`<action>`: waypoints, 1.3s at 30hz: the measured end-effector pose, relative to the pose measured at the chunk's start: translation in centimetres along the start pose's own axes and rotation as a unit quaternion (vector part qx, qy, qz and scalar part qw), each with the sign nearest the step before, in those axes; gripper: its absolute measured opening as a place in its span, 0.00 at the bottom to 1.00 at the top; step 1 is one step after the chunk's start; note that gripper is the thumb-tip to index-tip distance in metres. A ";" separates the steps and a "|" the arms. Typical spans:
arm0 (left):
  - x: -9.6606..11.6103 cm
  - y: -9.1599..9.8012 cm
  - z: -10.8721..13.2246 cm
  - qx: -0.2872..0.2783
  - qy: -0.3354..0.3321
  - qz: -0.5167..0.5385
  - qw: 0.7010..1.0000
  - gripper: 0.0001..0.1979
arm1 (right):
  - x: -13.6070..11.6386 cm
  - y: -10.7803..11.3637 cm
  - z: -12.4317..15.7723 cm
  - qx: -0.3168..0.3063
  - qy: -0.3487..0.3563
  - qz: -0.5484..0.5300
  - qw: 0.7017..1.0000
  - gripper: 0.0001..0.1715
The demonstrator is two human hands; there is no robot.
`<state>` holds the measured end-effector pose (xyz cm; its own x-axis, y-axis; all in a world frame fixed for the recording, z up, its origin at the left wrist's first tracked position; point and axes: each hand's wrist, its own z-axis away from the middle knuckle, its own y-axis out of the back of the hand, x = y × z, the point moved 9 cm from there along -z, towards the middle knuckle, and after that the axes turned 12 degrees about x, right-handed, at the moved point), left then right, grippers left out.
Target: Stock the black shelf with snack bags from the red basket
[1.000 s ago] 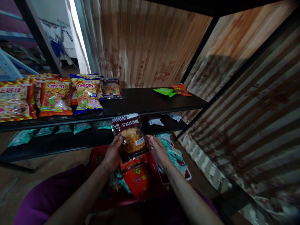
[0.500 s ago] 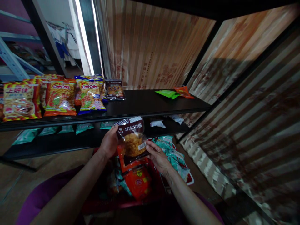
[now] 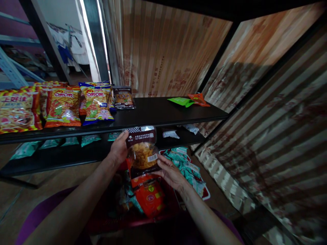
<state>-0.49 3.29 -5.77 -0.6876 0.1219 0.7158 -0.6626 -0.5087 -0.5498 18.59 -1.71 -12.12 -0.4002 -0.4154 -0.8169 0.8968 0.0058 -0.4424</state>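
Observation:
Between both hands is a brown snack bag [image 3: 142, 153] with a checkered top strip and a see-through window onto yellow chips. My left hand [image 3: 119, 148] grips its upper left edge. On the lower right side, by the white barcode label, my right hand [image 3: 169, 170] pinches it. Below the bag sits a red basket [image 3: 114, 223] holding an orange-red packet [image 3: 150, 199] and several teal packets, partly hidden by the bag and my arms. A similar brown bag [image 3: 123, 98] leans on the upper shelf.
The black upper shelf [image 3: 153, 112] carries colourful snack bags [image 3: 63, 107] at left, and a green packet [image 3: 182, 101] and an orange packet [image 3: 199, 99] at right. Teal packets [image 3: 90, 139] lie on the lower shelf. A second basket [image 3: 207, 197] of teal packets stands right. Curtains hang behind.
The brown bag has turned slightly more upright and face-on, with both hands still on it. The view has shifted a little, so the shelf appears slightly further left.

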 end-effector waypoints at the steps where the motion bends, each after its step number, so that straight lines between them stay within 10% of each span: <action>1: 0.0 0.0 -0.1 0.004 -0.001 -0.005 1.000 0.04 | 0.1 0.0 0.0 -0.002 -0.001 0.000 1.000 0.25; 12: -2.9 1.0 1.5 -0.105 0.075 -0.091 0.987 0.14 | 0.0 1.1 -1.0 0.069 0.018 -0.037 0.997 0.22; 20: -7.1 3.9 2.7 -0.094 0.092 -0.109 0.985 0.19 | -0.2 2.0 -1.6 0.095 0.040 -0.080 0.991 0.27; 39: -7.8 3.4 3.2 -0.071 0.057 -0.076 0.993 0.14 | -1.9 0.8 -0.6 0.047 0.060 -0.045 0.996 0.35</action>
<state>3.58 -2.15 -11.88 -0.6011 0.2881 0.7455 -0.7902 -0.3536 -0.5005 19.96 -0.39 -11.16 -0.4951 -0.2978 -0.8162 0.8673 -0.1139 -0.4846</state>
